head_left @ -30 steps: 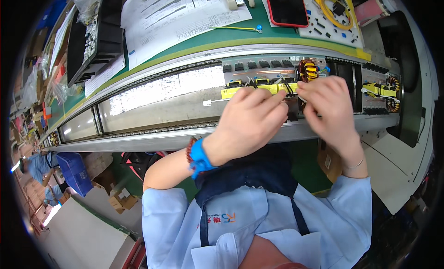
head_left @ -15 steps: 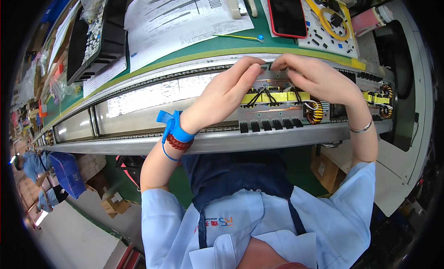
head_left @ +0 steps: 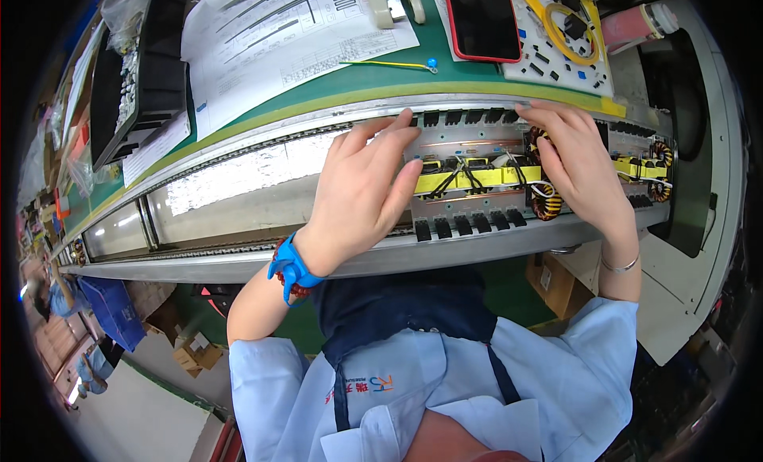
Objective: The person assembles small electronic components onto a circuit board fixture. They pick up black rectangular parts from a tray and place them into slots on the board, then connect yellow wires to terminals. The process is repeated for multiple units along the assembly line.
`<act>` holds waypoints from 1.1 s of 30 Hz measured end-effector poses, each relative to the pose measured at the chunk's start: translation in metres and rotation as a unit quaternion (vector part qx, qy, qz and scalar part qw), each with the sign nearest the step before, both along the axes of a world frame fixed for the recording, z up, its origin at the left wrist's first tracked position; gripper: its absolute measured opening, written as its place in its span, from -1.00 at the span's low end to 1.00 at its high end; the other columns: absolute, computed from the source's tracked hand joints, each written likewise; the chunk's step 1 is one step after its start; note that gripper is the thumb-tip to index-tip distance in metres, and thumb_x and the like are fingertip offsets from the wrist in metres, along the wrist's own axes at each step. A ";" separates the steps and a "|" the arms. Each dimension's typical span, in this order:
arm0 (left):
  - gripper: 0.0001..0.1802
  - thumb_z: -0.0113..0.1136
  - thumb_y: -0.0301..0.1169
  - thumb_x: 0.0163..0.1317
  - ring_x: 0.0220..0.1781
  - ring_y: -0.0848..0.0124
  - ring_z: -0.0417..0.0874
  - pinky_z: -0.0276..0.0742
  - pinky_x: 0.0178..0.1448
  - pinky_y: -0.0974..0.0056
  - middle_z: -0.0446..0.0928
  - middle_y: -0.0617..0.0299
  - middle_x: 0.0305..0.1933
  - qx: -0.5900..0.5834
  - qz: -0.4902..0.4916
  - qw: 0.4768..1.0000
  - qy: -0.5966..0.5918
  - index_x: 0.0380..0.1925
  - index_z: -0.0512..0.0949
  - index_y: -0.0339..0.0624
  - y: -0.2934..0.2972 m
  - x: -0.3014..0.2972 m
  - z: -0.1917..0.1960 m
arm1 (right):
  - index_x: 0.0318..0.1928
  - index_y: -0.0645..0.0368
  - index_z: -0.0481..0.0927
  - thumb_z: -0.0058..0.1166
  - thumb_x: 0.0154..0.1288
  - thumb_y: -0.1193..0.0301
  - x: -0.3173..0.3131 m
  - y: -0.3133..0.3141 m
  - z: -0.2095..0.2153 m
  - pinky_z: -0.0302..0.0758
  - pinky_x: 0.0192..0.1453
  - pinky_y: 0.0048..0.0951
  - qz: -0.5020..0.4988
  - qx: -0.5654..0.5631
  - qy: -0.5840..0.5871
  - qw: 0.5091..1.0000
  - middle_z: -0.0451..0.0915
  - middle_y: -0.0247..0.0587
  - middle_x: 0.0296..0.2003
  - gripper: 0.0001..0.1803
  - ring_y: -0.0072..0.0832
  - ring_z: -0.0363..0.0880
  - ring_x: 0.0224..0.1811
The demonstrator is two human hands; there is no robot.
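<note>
- The left hand (head_left: 362, 196) lies flat, palm down, fingers stretched and slightly spread toward two o'clock; it covers the left end of the circuit board assembly (head_left: 477, 180), so what sits beneath the palm is hidden.
- The left fingertips (head_left: 409, 170) touch the board's left edge beside the yellow-taped transformers (head_left: 469, 176); the hand is spread open and grips nothing that shows.
- The right hand (head_left: 584, 172) also rests palm down, fingers pointing toward eleven o'clock and lying close together; it masks the board's right end and part of a copper-wound toroid coil (head_left: 547, 201) just below its thumb side.
- Whether the right fingers pinch anything underneath cannot be told; only their backs show.
- The board sits between the two hands at the centre of the conveyor rail (head_left: 238, 184), held in a carrier with black clips (head_left: 469, 222) along its six o'clock edge.
- A second board with coils (head_left: 656, 172) at three o'clock is partly cut by the right hand.
- A blue wrist strap (head_left: 296, 265) and red bead bracelet circle the left wrist; a thin bangle (head_left: 620, 265) circles the right.
- At twelve o'clock on the green mat (head_left: 381, 79) lie printed sheets (head_left: 278, 33), a red-cased phone (head_left: 483, 19) and a white tray (head_left: 568, 41) holding a yellow cable loop, all cropped by the upper rim.
- A black bin (head_left: 131, 81) at ten o'clock is bent by the lens, and its contents are hard to make out.
</note>
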State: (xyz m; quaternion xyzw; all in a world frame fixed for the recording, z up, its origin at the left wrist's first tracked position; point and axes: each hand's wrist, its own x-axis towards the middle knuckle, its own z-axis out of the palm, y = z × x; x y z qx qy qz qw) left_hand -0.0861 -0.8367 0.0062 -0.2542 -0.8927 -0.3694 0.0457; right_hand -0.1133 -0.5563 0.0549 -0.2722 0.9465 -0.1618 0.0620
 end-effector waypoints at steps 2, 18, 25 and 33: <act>-0.64 0.12 -0.37 0.20 0.09 0.06 0.47 0.36 0.09 0.06 0.51 0.01 0.11 -0.006 0.001 1.000 0.012 -0.03 0.47 -0.31 0.003 -0.004 0.000 | 0.09 0.19 0.43 -0.12 0.32 0.45 -0.005 0.001 0.000 0.24 0.26 -0.19 0.000 0.004 -0.008 1.000 0.51 -0.05 0.00 -0.67 -0.12 0.39 0.12; -0.59 0.14 -0.27 0.18 0.08 0.08 0.45 0.31 0.07 0.07 0.56 0.04 -0.04 0.003 -0.076 0.996 0.050 -0.05 0.44 -0.30 0.045 -0.024 0.000 | 0.08 0.15 0.44 -0.10 0.25 0.49 -0.010 -0.005 0.001 0.15 0.33 -0.14 0.044 -0.006 -0.035 0.998 0.52 -0.08 0.01 -0.64 -0.18 0.37 0.18; -0.74 0.11 -0.40 0.19 -0.09 0.12 0.51 0.39 -0.04 0.16 0.58 0.04 -0.15 0.112 -0.033 0.993 0.013 -0.14 0.49 -0.29 0.034 -0.016 0.009 | 0.01 0.19 0.48 -0.07 0.21 0.55 -0.006 0.004 0.013 0.17 0.31 -0.17 0.010 -0.035 0.042 0.998 0.55 -0.12 0.00 -0.67 -0.22 0.42 0.13; -0.77 -0.06 -0.45 0.36 -0.23 0.51 0.53 0.43 -0.10 0.38 0.59 0.18 -0.32 0.194 0.061 0.854 -0.479 -0.25 0.55 -0.37 0.002 0.017 -0.018 | -0.21 0.34 0.53 -0.15 0.20 0.71 0.068 0.061 -0.011 0.43 -0.11 -0.44 -0.191 -0.229 0.148 0.943 0.56 -0.03 -0.19 -0.79 -0.35 0.52 -0.24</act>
